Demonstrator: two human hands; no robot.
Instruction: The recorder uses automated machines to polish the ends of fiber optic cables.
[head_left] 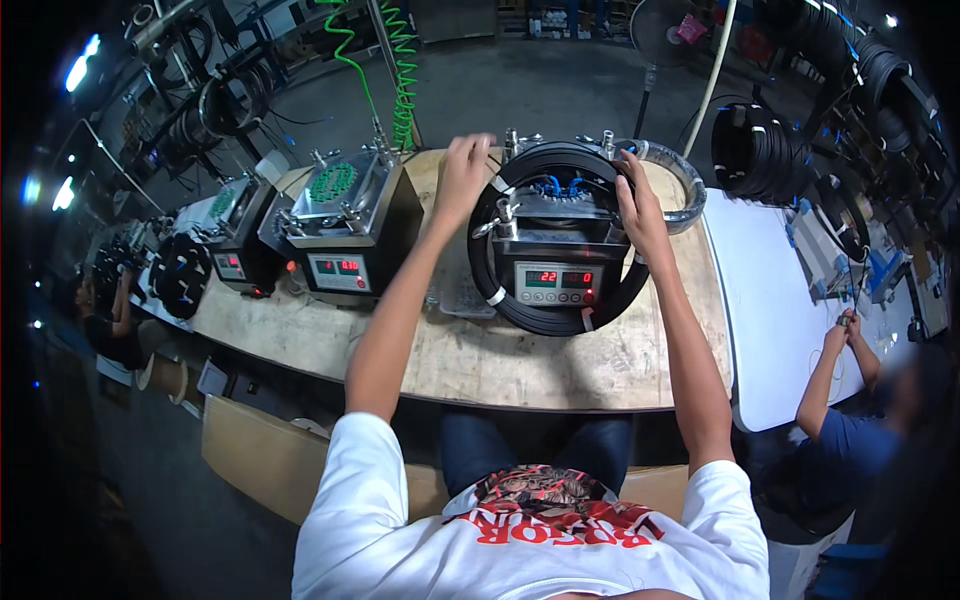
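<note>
The coil (545,321) of black cable stands directly ahead, at 12 o'clock from my chest. The machine (560,236) shows through its ring, with the lit panel (553,284) toward its 6 o'clock. White ties bind the coil near its 8 and 10 o'clock. Blue leads (565,187) sit atop the machine.

My right hand (641,207) is at the coil's 2 o'clock, half open, fingers and thumb along the rim — whether it grips or only touches, I cannot tell. My left hand (464,178) is raised off the coil's 10 o'clock, fingers bent close together; I cannot tell whether it has hold of anything.

Beyond the coil's 2 o'clock lies a wrapped loop (690,190). A second machine (350,238) stands on the wooden bench (450,365) at 9 o'clock, a third (231,240) past it. A green spiral hose (402,75) hangs at 11 o'clock. At 3 o'clock a white table (748,300) adjoins the bench — a co-worker (850,445) sits beside it, at 4 o'clock.
</note>
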